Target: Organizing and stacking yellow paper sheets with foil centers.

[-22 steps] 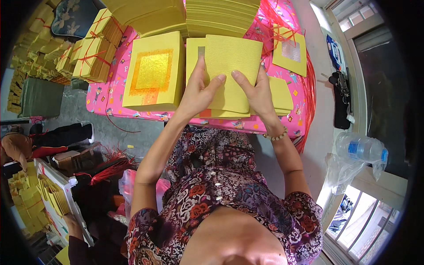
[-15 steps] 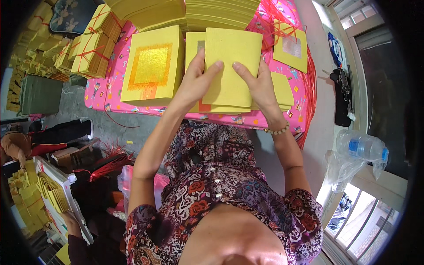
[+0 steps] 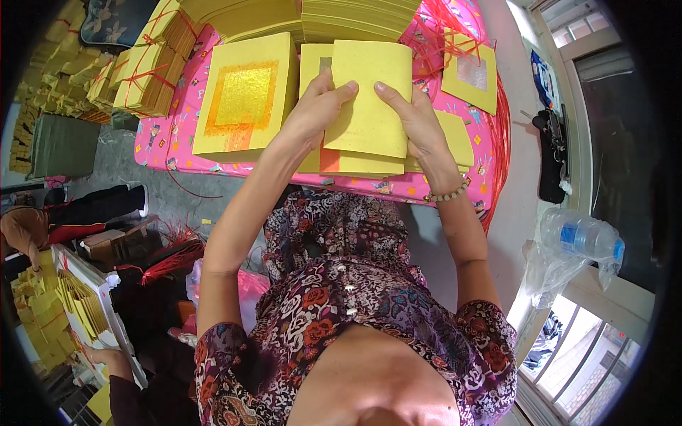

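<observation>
Both hands hold a folded wad of plain yellow joss paper (image 3: 371,106) over the table's near edge. My left hand (image 3: 318,110) grips its left side, thumb on top and fingers mostly hidden behind. On the right edge, my right hand (image 3: 420,122) presses with its thumb on top, the other fingers curled around the side. Beneath lies more joss paper (image 3: 308,71), with a silvery patch and a red patch partly showing. Left of it stands a thick joss paper stack (image 3: 245,99) with a gold square edged in orange. Another yellow pile (image 3: 455,138) sits beside my right hand.
Tall yellow paper stacks (image 3: 359,20) rise behind on the pink patterned cloth (image 3: 160,145). Red ties (image 3: 499,163) hang off the right edge, near a silver-squared bundle (image 3: 471,74). Tied bundles (image 3: 153,78) stand left. Lower left, another person's hand (image 3: 110,361) touches a white board.
The folded joss paper has shifted slightly up, and its right edge has come inward, now looking rounded. Both hands keep hold of it. At lower left, the other person's hand has moved a little.
</observation>
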`<state>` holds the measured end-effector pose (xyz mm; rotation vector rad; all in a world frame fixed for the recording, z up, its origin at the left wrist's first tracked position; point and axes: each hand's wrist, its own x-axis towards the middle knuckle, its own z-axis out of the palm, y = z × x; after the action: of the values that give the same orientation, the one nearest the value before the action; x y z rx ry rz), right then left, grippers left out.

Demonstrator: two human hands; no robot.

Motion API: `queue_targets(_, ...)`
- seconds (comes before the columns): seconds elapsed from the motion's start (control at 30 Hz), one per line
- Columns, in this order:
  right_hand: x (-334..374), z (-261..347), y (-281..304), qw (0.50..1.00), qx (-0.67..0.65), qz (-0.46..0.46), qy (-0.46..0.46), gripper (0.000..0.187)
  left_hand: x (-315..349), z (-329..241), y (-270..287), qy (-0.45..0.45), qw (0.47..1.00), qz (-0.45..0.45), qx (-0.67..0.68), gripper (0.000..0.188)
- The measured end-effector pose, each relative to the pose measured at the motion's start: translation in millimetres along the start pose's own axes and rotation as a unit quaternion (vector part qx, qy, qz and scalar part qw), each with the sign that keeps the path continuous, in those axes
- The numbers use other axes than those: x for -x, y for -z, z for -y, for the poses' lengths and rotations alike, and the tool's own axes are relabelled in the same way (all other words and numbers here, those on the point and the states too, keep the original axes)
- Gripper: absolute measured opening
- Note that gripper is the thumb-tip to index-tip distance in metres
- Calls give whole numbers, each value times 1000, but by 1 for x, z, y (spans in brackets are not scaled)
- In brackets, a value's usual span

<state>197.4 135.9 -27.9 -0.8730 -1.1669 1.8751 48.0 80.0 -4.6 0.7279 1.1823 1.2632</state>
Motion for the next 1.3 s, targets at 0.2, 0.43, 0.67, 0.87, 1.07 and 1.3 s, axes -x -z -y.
queue_targets(0.2, -2, -1, 1, 999, -28, 8, -29, 38, -5, 0, 2, 36, 999, -3, 0, 37)
queue_targets(0.43, 10, -2, -3, 998, 39, -17, 56, 35, 0, 9, 1, -28, 1000, 5, -4, 37)
queue_targets(0.67, 28, 6, -11, 973, 141, -15, 181, 41, 16, 13, -8, -141, 990, 22, 3, 39)
queue_targets(0.87, 39, 10, -7, 975, 136, 0, 175, 44, 28, 16, -17, -228, 973, 23, 11, 40)
queue_targets(1.07, 44, 13, -2, 981, 96, 7, 168, 36, 35, 16, -18, -252, 967, 26, -8, 44)
queue_targets(1.3, 50, 14, -3, 984, 87, -9, 155, 26, 38, 22, -16, -234, 972, 13, 2, 45)
